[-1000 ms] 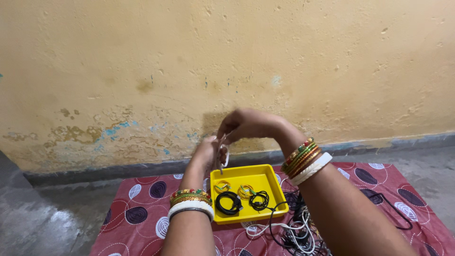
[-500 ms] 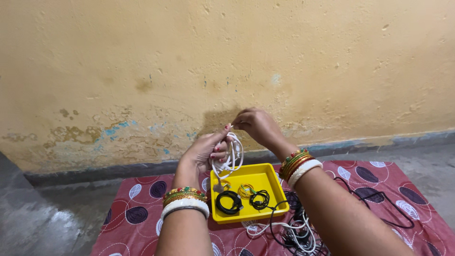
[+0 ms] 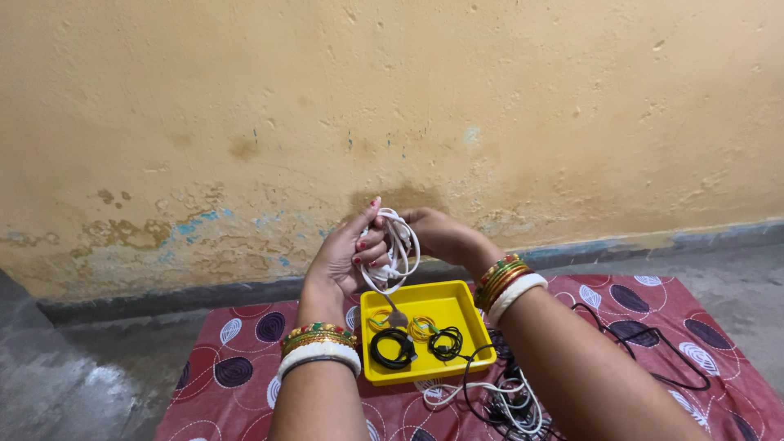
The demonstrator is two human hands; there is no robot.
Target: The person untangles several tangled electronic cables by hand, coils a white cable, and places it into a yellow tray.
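My left hand (image 3: 347, 255) holds a coil of white cable (image 3: 398, 255) looped around its fingers, above the yellow tray (image 3: 469, 314). A plug end of the cable dangles down at the tray's back edge. My right hand (image 3: 437, 233) is behind the coil and grips the same white cable at its top. Both wrists wear coloured and white bangles. In the tray lie a black coiled cable (image 3: 392, 347), a second smaller black coil (image 3: 446, 343) and two small yellow coils (image 3: 422, 328).
A red cloth with oval patterns (image 3: 245, 359) covers the low surface. A tangle of loose white and black cables (image 3: 510, 400) lies in front of the tray. A thin black wire (image 3: 653, 351) loops on the cloth at right. A yellow wall stands behind.
My right hand has come down from above and moved behind the coil. The white cable is wound into a fuller loop on my left hand, which has turned palm-in.
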